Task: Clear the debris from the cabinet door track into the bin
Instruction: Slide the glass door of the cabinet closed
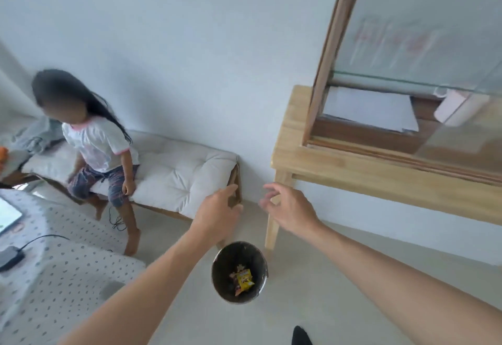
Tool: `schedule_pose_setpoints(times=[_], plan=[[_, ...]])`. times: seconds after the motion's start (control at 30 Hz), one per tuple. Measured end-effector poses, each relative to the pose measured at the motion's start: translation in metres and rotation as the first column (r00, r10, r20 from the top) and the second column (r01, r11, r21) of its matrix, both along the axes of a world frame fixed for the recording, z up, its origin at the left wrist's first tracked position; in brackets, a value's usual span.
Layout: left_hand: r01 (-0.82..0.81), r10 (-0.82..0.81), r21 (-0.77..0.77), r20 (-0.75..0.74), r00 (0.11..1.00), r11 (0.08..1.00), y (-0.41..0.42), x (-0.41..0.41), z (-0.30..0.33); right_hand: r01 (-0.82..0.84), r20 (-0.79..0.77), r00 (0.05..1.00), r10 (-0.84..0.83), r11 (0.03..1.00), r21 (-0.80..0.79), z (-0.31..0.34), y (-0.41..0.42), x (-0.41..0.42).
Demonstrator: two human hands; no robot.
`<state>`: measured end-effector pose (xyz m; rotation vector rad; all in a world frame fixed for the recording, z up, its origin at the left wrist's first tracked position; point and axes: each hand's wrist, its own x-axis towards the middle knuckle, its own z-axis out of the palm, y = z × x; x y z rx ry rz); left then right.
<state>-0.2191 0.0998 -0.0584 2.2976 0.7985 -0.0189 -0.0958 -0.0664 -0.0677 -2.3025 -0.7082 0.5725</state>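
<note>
Head view, then.

A: Both arms reach forward over the floor. The left hand [217,208] has its fingers loosely spread and nothing in it; the right hand [289,208] is just beside it, fingers apart and slightly curled, also empty as far as I can see.

B: And the bin?

A: The bin [239,272] stands on the floor below and between the two wrists, nearer the camera than the fingertips. A yellow wrapper [244,280] and some dark scraps lie at its bottom.

B: Where is the track?

A: Up and to the right of the right hand: the cabinet [339,54] with its glass door [423,40] sits on a wooden table [288,138], and the door track [394,154] runs along the cabinet's lower front edge. The frame is blurred, so I cannot tell whether any debris lies in it.

B: What might go wrong from here?

A: My guess: small grit pinched in bare fingers could drop on the way down, since the bin mouth is narrow and sits well below the track. A knock against the table leg [273,225], just beyond the bin, could also tip it.

B: Anything else?

A: A child [100,143] sits on the cushioned bench [184,170] left of the left hand, close enough to wander in.
</note>
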Motion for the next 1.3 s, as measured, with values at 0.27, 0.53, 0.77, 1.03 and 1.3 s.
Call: schedule_pose_setpoints(times=[0.27, 0.53, 0.77, 1.03, 1.3], plan=[[0.225, -0.231, 0.059, 0.173, 0.957, 0.973, -0.032, 0.076, 0.106, 0.23, 0.126, 0.955, -0.268, 0.94, 0.253, 0.098, -0.087, 0.05], [0.36, -0.348, 0.0, 0.251, 0.903, 0.933, -0.067, 0.174, 0.136, 0.37, 0.39, 0.745, -0.541, 0.822, 0.433, 0.138, -0.188, 0.121], [0.307, -0.27, -0.039, 0.384, 0.883, 0.951, -0.08, 0.212, 0.127, 0.3, 0.855, 0.336, -0.395, 0.906, 0.3, 0.144, -0.253, 0.182], [0.301, -0.252, -0.034, 0.459, 0.852, 0.953, -0.081, 0.221, 0.119, 0.4, 0.985, 0.165, -0.042, 0.916, -0.028, 0.133, -0.288, 0.228], [0.289, -0.207, -0.1, 0.483, 0.851, 0.952, -0.088, 0.218, 0.12, 0.33, 0.993, 0.091, 0.07, 0.939, -0.097, 0.135, -0.243, 0.238]])
